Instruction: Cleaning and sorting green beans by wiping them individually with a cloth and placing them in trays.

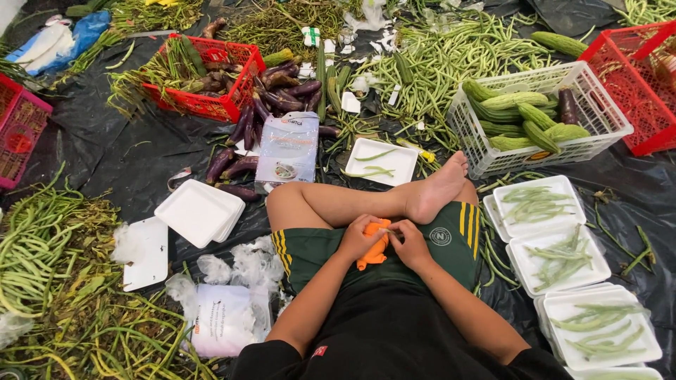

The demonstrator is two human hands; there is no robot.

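Down on the black sheet [127,148], a white basket [605,116] is sitting by the raised foot [436,190]. Nearer, 3 white trays [556,264] are holding beans. Smallest, the orange object [373,250] is lying in the lap, both the left hand [359,238] and right hand [410,243] pinching closed around it.

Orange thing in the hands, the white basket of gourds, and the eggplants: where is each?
Orange thing [373,255]: head view, on its lower end below the hands.
White basket [605,112]: head view, on its right wall.
Eggplants [285,100]: head view, on one in the pile beside the red basket.
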